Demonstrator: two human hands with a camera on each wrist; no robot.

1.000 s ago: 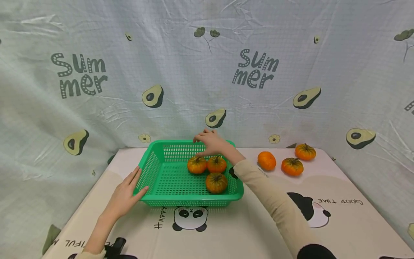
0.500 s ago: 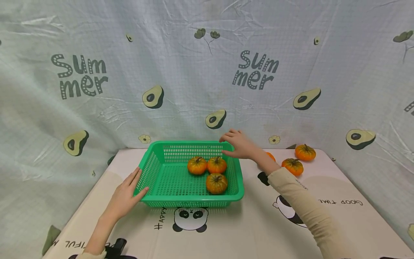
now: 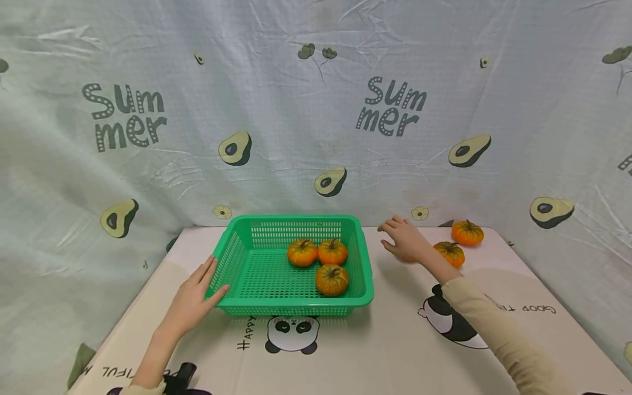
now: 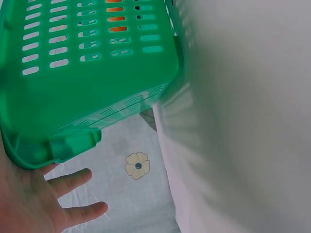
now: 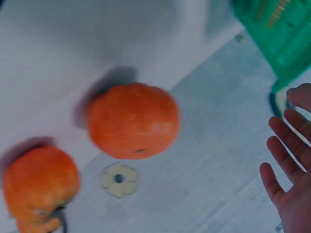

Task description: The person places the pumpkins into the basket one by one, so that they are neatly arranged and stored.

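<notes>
A green slotted plastic basket point(image 3: 291, 302) stands on the table with three small orange pumpkins inside, one of them the front pumpkin point(image 3: 332, 280). My left hand point(image 3: 190, 299) rests on the basket's left rim, fingers straight; the left wrist view shows the hand point(image 4: 36, 199) beneath the rim's corner. Right of the basket, my right hand point(image 3: 406, 240) hovers with loosely spread fingers, holding nothing. It mostly hides an orange pumpkin point(image 5: 133, 121) in the head view; the right wrist view shows that pumpkin apart from the fingers point(image 5: 284, 158).
Farther right on the table lie two more pumpkins, a nearer pumpkin point(image 3: 449, 254) and a back pumpkin point(image 3: 467, 233). A patterned cloth point(image 3: 276, 99) hangs behind the table. The table cover point(image 3: 370, 351) has panda prints.
My right hand has moved right, from above the pumpkins in the basket to over the loose pumpkin beside it. The left hand stays on the rim.
</notes>
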